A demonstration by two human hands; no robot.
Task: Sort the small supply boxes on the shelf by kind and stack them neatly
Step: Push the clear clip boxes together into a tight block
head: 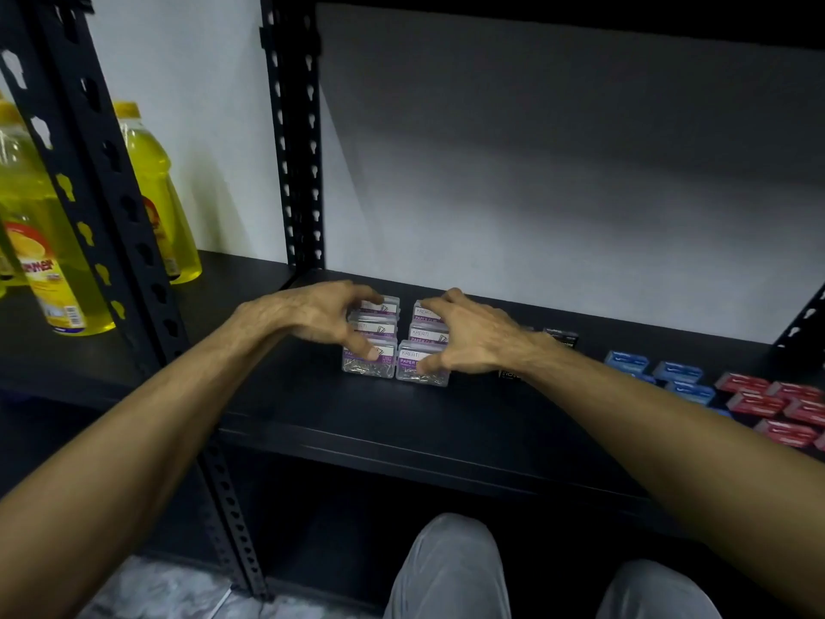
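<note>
Several clear paper clip boxes with purple labels [395, 350] stand in two rows, side by side, on the black shelf [357, 417]. My left hand [312, 317] presses the left row from its left side, fingers spread over the boxes. My right hand [468, 335] presses the right row from the right, thumb on the front box. Blue boxes [669, 373] and red boxes [777, 404] lie to the right on the same shelf. Small black boxes [560, 337] show partly behind my right wrist.
A black slotted upright post [294, 149] stands behind the left row. Yellow liquid bottles [44, 243] stand on the neighbouring shelf at the left. A white wall backs the shelf. My knees in grey trousers [451, 569] are below.
</note>
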